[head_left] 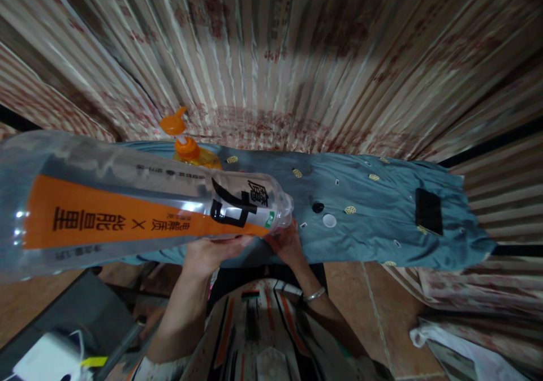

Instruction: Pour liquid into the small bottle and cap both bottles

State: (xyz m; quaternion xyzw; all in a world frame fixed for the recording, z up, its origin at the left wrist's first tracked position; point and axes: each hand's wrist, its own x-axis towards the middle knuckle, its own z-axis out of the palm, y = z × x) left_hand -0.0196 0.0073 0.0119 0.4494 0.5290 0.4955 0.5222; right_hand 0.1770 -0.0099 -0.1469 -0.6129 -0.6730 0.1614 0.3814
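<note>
In the head view, the left hand (218,252) holds a big clear bottle (127,217) with an orange label, its fingers against the bottle's lower edge near the neck end. The bottle's wide base stretches far to the left of that hand, while its neck reaches the right hand (286,244). The right hand has its fingers drawn close together just under the neck; whether they grip it, I cannot tell. Both hands are by the near edge of a blue cloth (382,234). Beyond the left hand, partly hidden behind the clear bottle, stands a pump bottle (186,150) with an orange top. Just right of the right hand lie a small black disc (318,206) and a white disc (329,221); well to its right lies a flat black slab (428,211).
</note>
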